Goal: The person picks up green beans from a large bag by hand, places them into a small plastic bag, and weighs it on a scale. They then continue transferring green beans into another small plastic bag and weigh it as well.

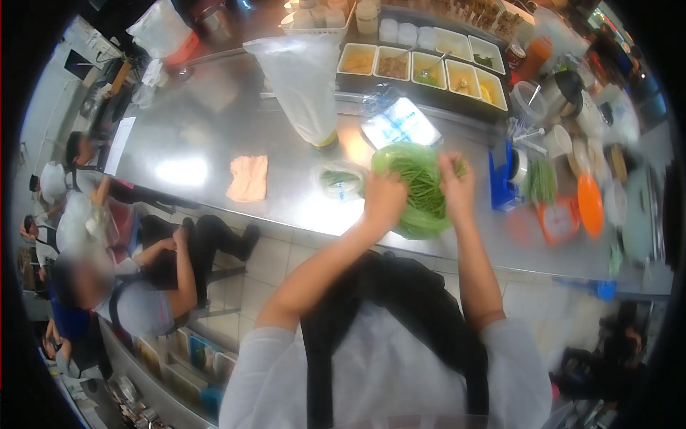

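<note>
Green beans: lay in a green bag near the counter front edge.
Left hand: grip closed on the bag, apparently.
Right hand: pinched beans.

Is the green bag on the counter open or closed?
Open: both hands, left hand and right hand, are at the green bag's mouth, with long green beans showing inside.

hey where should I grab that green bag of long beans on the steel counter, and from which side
Probably by the gathered plastic at the open top of the green bag, where the left hand and right hand already pinch it. Come from the near counter edge: the sauce trays and a clear bag crowd the far side, and the beans lie loose inside.
</note>
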Demonstrator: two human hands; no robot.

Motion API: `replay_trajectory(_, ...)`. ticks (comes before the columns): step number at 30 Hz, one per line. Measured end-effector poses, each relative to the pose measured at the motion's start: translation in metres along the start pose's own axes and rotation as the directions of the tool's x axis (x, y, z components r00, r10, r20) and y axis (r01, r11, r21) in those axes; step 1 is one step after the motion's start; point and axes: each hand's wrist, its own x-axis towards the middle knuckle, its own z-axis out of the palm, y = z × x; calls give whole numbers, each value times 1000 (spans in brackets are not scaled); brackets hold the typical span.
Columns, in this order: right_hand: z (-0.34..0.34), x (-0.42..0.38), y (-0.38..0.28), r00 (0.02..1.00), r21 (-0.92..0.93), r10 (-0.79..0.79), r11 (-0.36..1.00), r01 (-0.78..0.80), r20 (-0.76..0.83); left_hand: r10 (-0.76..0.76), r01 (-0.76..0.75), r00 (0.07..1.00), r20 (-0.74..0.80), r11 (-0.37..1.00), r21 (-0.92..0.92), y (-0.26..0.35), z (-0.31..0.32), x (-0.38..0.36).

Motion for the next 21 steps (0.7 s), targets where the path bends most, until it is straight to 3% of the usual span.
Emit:
replay_trajectory(1,-3,2,-3,1000,-1,3,1000,-3,-2,0,0,1000,3,1000,-2,1,8,-5)
replay_trajectory(3,-10,3,-14,1000,89,28,996,-28,1,-18,18,1000,0,958,287,4,14,-8)
replay_trajectory(4,-12,1,-17,1000,89,28,996,-28,-2,-15,14,1000,0,958,286,4,16,-8)
replay_trajectory(6,-12,-2,-21,968,-300,-42,947,118,248,-10,15,1000,-21,971,240,7,14,-5)
replay_trajectory(7,-11,-2,-20,968,-301,-43,946,119,247,-10,15,1000,-23,971,239,6,14,-2)
replay_trajectory(8,-11,-1,-18,883,-447,-249,788,423,397,60,-40,993,-99,980,196,6,10,3)
replay_trajectory(9,-11,-1,-15,730,-514,-386,527,676,565,127,-100,976,-175,983,157,5,5,7)
replay_trajectory(11,-14,3,-7,768,-551,-322,550,628,553,144,-132,981,-132,986,98,5,-10,14)
replay_trajectory(13,-16,10,-4,717,-569,-402,437,697,569,163,-160,982,-96,986,42,-1,-21,23)
replay_trajectory(15,-14,11,-10,745,-582,-384,466,667,546,121,-150,981,-149,968,-201,-10,-27,29)
replay_trajectory(19,-8,6,-25,773,-603,-381,483,635,508,105,-140,982,-158,964,-227,-19,-41,37)
replay_trajectory(20,-5,5,-27,773,-604,-384,483,634,505,-23,3,999,-45,915,-403,-22,-44,40)
replay_trajectory(21,-2,4,-28,818,-557,-364,603,571,445,-129,158,987,90,822,-547,-22,-46,42)
